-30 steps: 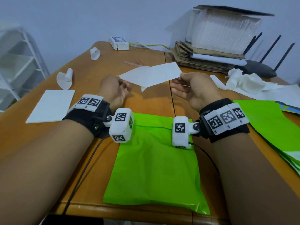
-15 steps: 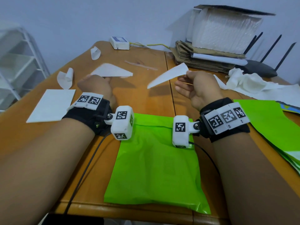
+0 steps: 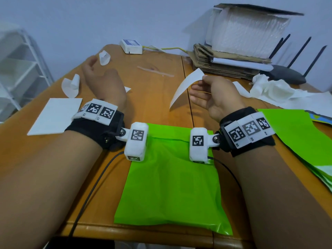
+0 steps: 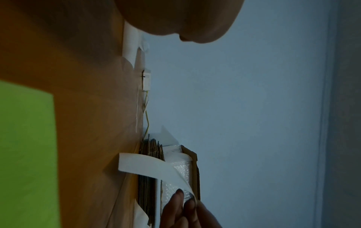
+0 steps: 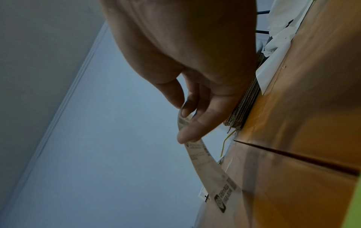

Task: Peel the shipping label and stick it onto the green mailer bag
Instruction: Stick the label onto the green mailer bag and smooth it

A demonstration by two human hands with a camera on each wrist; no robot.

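Note:
A green mailer bag (image 3: 172, 186) lies flat at the table's front edge, between my wrists. My right hand (image 3: 203, 80) is raised beyond the bag's far right corner and pinches one corner of the white shipping label (image 3: 183, 90). The label curls down in the air, clear of the bag. In the right wrist view, thumb and forefinger (image 5: 185, 117) hold the label (image 5: 207, 162) with its printed side showing. My left hand (image 3: 91, 69) reaches to the far left with loose fingers and holds nothing. A corner of the peeled backing sheet (image 3: 128, 89) shows on the table under it.
A stack of green mailers (image 3: 305, 141) lies to the right. A white sheet (image 3: 55, 114) and curled liners (image 3: 71, 85) sit to the left. At the back are a white box (image 3: 131, 46), folded cardboard (image 3: 224, 63), a router (image 3: 287, 76) and crumpled paper (image 3: 269, 88).
My left hand pulled the backing sheet off the label, carried it to the far left and let it go on the table. My right hand kept the label, which now droops.

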